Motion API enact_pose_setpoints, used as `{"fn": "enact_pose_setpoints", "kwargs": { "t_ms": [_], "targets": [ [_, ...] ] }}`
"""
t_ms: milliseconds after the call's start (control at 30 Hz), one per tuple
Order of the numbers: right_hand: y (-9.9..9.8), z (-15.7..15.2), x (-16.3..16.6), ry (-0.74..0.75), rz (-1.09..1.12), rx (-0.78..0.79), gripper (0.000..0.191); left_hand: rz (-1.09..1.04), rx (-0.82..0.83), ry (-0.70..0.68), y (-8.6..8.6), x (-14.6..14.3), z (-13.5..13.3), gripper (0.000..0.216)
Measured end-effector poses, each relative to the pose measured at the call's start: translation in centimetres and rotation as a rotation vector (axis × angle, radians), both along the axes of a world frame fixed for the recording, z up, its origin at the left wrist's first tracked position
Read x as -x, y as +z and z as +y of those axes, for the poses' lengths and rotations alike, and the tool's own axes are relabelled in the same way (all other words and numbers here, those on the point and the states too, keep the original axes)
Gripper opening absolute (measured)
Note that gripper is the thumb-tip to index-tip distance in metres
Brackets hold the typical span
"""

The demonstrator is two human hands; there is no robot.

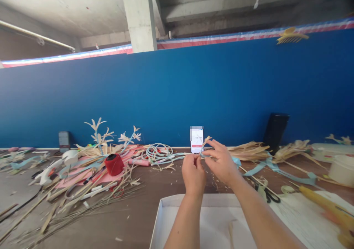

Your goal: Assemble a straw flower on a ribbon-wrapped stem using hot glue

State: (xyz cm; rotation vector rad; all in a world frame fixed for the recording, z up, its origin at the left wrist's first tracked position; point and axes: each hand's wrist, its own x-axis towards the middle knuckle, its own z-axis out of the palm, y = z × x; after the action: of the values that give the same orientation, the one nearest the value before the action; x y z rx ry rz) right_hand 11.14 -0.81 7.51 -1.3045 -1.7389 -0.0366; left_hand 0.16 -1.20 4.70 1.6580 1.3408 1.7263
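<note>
My left hand (194, 173) is closed, thumb and fingers pinched together above the far edge of the white box. Beside it my right hand (222, 162) pinches too, its upper fingers bent over the same spot. Between the two sets of fingertips is a small husk piece (206, 141), tan at its tip, with something light blue lower down. The fingers cover most of it, so its full shape is hidden. Both forearms reach over a shallow white box (158, 219), where a thin dry strip (231, 234) lies. Behind the hands a lit phone (197, 146) leans upright.
Left are husk flowers (101, 136), a red spool (114, 164), coiled light-blue cords (159, 153) and dry stalks. Right are dried husks (246, 150), light-blue ribbon (287, 175), black-handled scissors (272, 196), a yellow glue gun (326, 208) and a white tub (343, 169). A blue partition (177, 94) stands behind.
</note>
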Motion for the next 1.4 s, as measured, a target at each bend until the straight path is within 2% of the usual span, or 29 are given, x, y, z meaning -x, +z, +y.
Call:
{"fn": "enact_pose_setpoints", "kwargs": {
  "t_ms": [100, 400, 600, 1000, 1100, 1200, 1400],
  "targets": [
    [-0.1, 0.0, 0.1, 0.070, 0.112, 0.087, 0.024, 0.028, -0.007, -0.007, 0.0, 0.0, -0.1, 0.013],
    [-0.4, -0.1, 0.1, 0.174, 0.281, 0.155, 0.020, 0.057, -0.038, 0.017, -0.1, 0.0, -0.1, 0.014],
    [-0.3, -0.1, 0.6, 0.146, 0.373, 0.230, 0.025, 0.085, -0.050, 0.030, 0.0, 0.1, -0.3, 0.015],
    [-0.3, -0.4, 1.2, 0.128, 0.477, 0.225, 0.029, 0.093, -0.040, 0.073, 0.1, 0.0, -0.4, 0.016],
    [-0.7, -0.2, 0.9, 0.120, 0.548, 0.249, 0.031, 0.062, -0.044, 0.021, 0.1, 0.0, -0.3, 0.016],
    [-1.1, 0.3, 0.4, 0.102, 0.584, 0.260, 0.034, -0.022, -0.007, -0.097, 0.0, 0.0, 0.1, 0.016],
    [-1.5, 0.9, -0.6, 0.068, 0.593, 0.278, 0.035, -0.405, 0.339, -0.485, -0.2, 0.1, 0.9, 0.023]
  ]
}}
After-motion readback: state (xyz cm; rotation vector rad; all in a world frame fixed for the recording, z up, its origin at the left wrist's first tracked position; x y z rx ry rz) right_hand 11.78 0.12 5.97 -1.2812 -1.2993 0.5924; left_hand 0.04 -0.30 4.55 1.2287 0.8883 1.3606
